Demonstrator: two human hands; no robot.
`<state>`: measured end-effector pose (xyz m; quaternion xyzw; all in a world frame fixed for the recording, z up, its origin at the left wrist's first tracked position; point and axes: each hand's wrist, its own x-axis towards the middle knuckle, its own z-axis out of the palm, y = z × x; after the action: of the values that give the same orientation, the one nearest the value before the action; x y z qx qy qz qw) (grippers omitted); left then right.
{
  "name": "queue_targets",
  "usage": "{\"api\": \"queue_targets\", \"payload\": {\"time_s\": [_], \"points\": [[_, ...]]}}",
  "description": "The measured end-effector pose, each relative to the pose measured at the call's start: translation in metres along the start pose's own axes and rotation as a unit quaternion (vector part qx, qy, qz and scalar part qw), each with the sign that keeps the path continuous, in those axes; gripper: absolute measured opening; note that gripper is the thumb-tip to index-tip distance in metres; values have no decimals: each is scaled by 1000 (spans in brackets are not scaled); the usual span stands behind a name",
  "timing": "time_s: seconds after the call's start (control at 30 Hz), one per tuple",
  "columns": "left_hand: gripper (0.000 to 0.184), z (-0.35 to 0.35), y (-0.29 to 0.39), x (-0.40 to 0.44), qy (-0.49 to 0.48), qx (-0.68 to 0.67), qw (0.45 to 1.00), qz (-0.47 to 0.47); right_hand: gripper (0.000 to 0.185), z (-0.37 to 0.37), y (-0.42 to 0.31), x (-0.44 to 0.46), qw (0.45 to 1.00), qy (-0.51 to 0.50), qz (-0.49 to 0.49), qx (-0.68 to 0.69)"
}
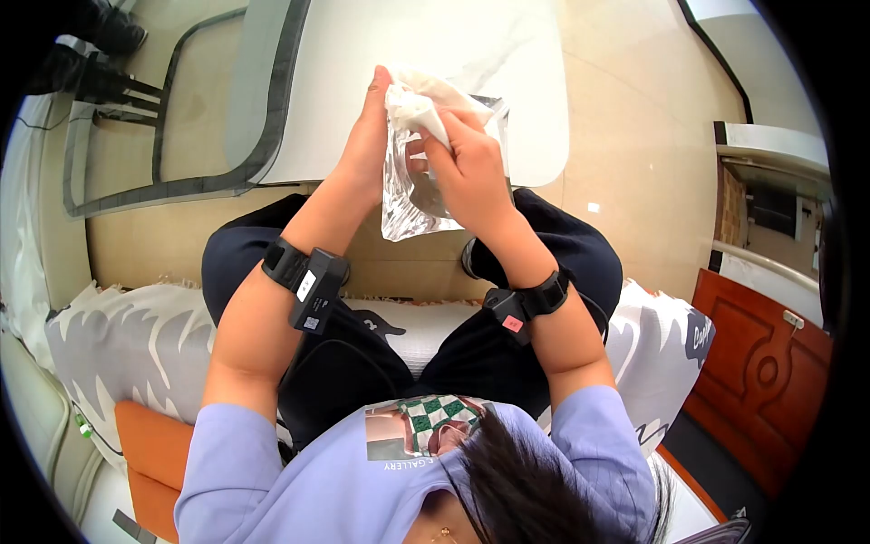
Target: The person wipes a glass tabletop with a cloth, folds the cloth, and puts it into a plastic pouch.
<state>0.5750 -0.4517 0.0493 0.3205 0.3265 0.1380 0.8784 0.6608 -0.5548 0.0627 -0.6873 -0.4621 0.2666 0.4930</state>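
My left hand point(370, 122) grips the left side of a shiny, silvery, square-looking object point(403, 213), thumb pointing up; most of its fingers are hidden behind it. The object has bright streaks and reflections, and I cannot make out its exact kind. My right hand point(473, 177) is closed on a crumpled white cloth or tissue point(435, 95), which lies over the object's upper part. Both hands are held above my knees, near the front edge of a white table point(426, 41).
A dark-framed glass panel point(213, 181) is left of the table. I sit on a sofa with a grey and white cover point(145, 340), an orange cushion point(149, 462) to the left. A red-brown wooden cabinet point(761, 372) stands at the right. Black devices point(317, 290) are strapped to both forearms.
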Motion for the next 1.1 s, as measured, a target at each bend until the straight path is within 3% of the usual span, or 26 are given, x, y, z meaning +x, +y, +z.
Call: {"api": "queue_targets", "payload": {"time_s": [0.2, 0.3, 0.4, 0.47, 0.5, 0.57, 0.63, 0.7, 0.8, 0.87, 0.97, 1.03, 1.1], "points": [[57, 0, -2, 3, 19, -25, 999, 24, 44, 6, 2, -5, 998, -8, -37, -41], [60, 1, 0, 2, 3, -27, 999, 27, 47, 5, 12, -8, 986, -4, -80, -147], [64, -4, -3, 6, -19, -61, 997, 51, 49, 3, 8, -10, 983, -26, -123, -136], [63, -9, -2, 8, 6, -87, 996, 28, 50, -7, -5, -12, 991, -127, -11, -49], [63, -9, 0, 7, 6, -86, 996, 28, 50, -14, -13, -13, 991, -127, -11, -49], [62, -8, 3, 5, 10, -59, 993, 97, 48, -26, -23, -14, 975, -211, 26, -66], [62, -14, 6, 6, -5, -35, 994, 103, 44, -30, -18, -15, 983, -174, -32, -42], [63, -15, 10, 7, -14, -63, 995, 70, 35, -45, -25, -14, 956, -215, -43, -194], [67, -12, 9, 9, -15, -8, 993, 119, 39, -44, -9, -20, 944, -157, -62, -282], [68, -11, 8, 8, -15, -17, 995, 94, 43, -40, -7, -21, 931, -120, -61, -339], [67, -7, 9, 3, -26, -23, 998, 43, 51, -30, 3, -16, 945, -78, 4, -318], [65, 0, 8, 0, -13, 0, 1000, 21, 55, -25, 17, -11, 966, -29, -107, -234], [63, 2, 6, 0, -16, -11, 1000, 20, 56, -18, 16, -11, 976, -35, -115, -183]]}}
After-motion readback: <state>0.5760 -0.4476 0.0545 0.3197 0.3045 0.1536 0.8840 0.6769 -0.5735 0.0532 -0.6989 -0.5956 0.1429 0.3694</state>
